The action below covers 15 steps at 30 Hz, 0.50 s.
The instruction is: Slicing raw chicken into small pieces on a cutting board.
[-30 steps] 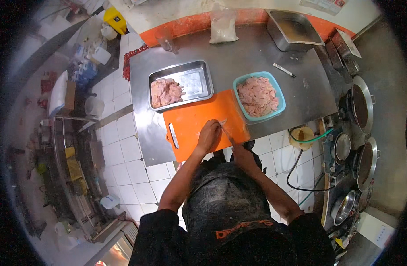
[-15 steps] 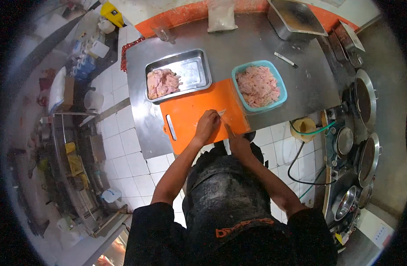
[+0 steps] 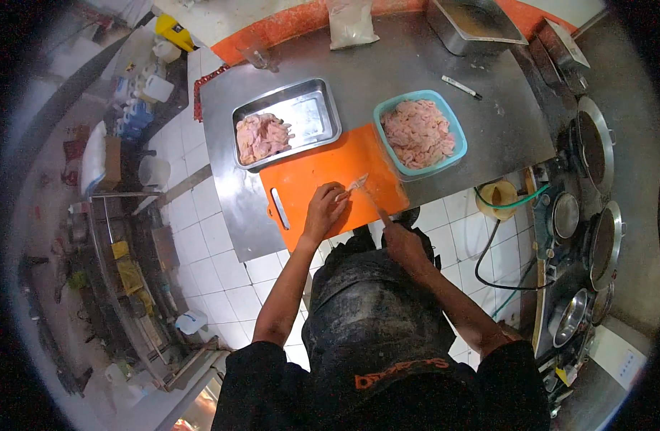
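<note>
My right hand [image 3: 405, 244] grips a knife [image 3: 377, 207] by its handle at the near edge of the orange cutting board [image 3: 308, 176]. The blade points away from me and reaches a small pale strip of raw meat [image 3: 359, 182]. Just left of that strip, my left hand [image 3: 327, 207] lies over the board with its fingers apart and nothing seen in them. Beyond the board on the left, a steel tray [image 3: 312, 108] holds a heap of pink raw meat [image 3: 262, 136]. At the right, a light blue tub [image 3: 459, 144] is filled with cut raw meat [image 3: 420, 133].
A marker pen [image 3: 461, 87] lies on the steel table [image 3: 502, 129]. Toward the back are a bag of white powder [image 3: 351, 25], a deep metal pan [image 3: 452, 36] and a clear glass [image 3: 258, 57]. Large woks [image 3: 603, 241] line the right side.
My left hand has drawn back a little from the meat strip and its fingers have spread. The knife hand has shifted slightly right and nearer to me, and more of the knife shows.
</note>
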### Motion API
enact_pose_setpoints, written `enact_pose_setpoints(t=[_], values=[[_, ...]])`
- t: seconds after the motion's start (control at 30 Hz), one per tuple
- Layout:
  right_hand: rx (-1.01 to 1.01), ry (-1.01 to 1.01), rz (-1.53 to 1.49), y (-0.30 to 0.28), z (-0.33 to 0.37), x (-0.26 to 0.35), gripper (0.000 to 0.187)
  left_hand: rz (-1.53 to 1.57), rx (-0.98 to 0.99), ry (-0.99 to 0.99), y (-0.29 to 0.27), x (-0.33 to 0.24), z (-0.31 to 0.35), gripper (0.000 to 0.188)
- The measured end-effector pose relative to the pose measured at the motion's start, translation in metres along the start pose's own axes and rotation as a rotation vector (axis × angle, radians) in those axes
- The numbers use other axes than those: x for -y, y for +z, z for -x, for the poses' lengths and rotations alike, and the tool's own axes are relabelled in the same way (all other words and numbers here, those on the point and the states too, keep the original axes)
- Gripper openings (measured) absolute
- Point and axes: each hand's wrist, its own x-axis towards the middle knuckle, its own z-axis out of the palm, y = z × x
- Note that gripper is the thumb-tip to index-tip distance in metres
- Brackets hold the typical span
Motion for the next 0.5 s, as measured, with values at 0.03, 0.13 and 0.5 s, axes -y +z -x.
enact_pose_setpoints(t=[0.03,0.13,0.5], values=[[-0.008,0.032,0.004,0.005,-0.001,-0.003,0.059,0.005,0.032,0.004,0.01,-0.008,-0.005,0.02],[0.013,0.046,0.187,0.017,-0.007,-0.002,0.058,-0.558,0.049,0.486,0.021,-0.025,-0.007,0.02],[-0.194,-0.074,0.011,0.05,-0.03,-0.004,0.054,-0.381,-0.012,0.416,0.012,-0.102,0.021,0.015]])
